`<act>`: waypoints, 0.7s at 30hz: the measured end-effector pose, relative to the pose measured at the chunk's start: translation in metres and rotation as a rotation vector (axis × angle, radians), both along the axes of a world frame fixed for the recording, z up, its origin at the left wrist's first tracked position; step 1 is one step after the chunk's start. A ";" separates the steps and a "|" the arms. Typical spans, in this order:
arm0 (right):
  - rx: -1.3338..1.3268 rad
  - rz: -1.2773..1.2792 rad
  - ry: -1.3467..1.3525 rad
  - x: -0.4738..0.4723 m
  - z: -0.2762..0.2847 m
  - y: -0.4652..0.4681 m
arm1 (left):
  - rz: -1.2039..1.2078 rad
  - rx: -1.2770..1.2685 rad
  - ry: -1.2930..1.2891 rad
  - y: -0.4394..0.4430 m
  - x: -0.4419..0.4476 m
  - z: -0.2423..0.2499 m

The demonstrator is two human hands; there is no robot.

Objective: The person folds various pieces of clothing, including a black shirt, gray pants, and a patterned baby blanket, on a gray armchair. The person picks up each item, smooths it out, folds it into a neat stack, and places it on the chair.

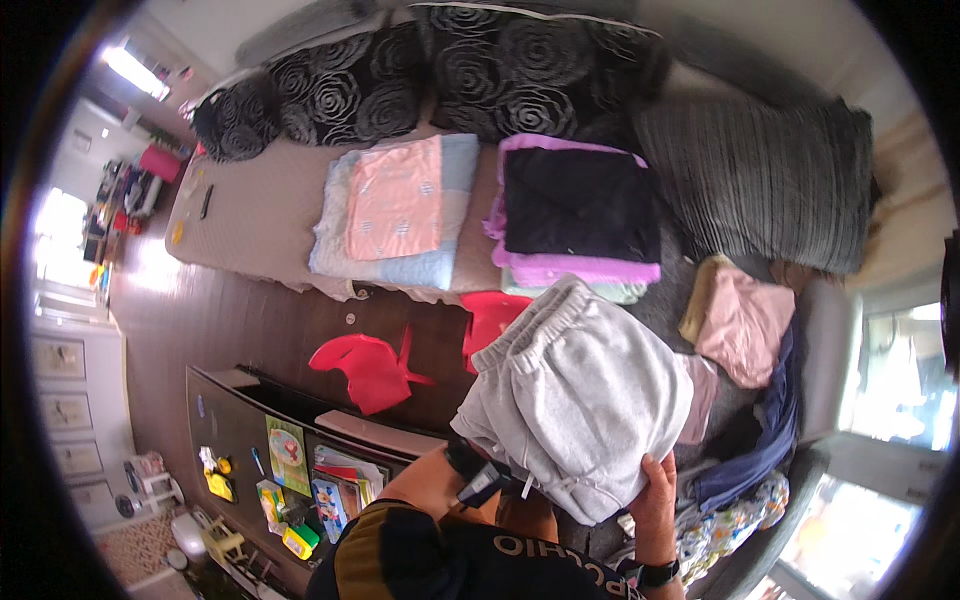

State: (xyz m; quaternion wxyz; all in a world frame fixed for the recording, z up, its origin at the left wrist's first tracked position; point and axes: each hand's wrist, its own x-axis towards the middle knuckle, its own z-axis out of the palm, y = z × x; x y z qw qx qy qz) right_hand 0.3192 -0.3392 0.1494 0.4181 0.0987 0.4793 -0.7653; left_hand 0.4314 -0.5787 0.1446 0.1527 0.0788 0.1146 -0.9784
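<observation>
Light grey sweatpants (600,375) with an elastic waistband and a drawstring are held up before me, folded into a bundle. My right hand (654,487) grips their lower right edge, thumb on the near face and the other fingers mostly behind the cloth. My left forearm reaches in from below, a dark strapped band at the wrist. Behind the sweatpants my left hand is hidden, so its grip does not show. Beyond them on the sofa lies a folded stack with black cloth (581,202) on top of purple cloth (570,271).
Folded pink cloth (397,199) lies on a light blue blanket (459,180). At right are crumpled pink cloth (750,322) and a navy garment (772,442). A red child's chair (367,371) stands between the sofa and a dark table (225,420) holding books and toys.
</observation>
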 end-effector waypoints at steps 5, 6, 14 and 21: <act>0.069 0.271 0.042 -0.038 -0.015 -0.113 | 0.091 -0.033 -0.086 -0.105 0.036 0.000; 0.077 0.282 0.025 -0.042 -0.022 -0.132 | 0.091 -0.064 -0.156 -0.122 0.049 -0.006; 0.290 0.525 0.041 -0.043 -0.084 -0.227 | -0.134 -0.464 -0.821 -0.186 0.141 -0.093; 0.248 0.678 0.083 -0.029 -0.113 -0.213 | -0.175 -0.685 -0.883 -0.163 0.157 -0.091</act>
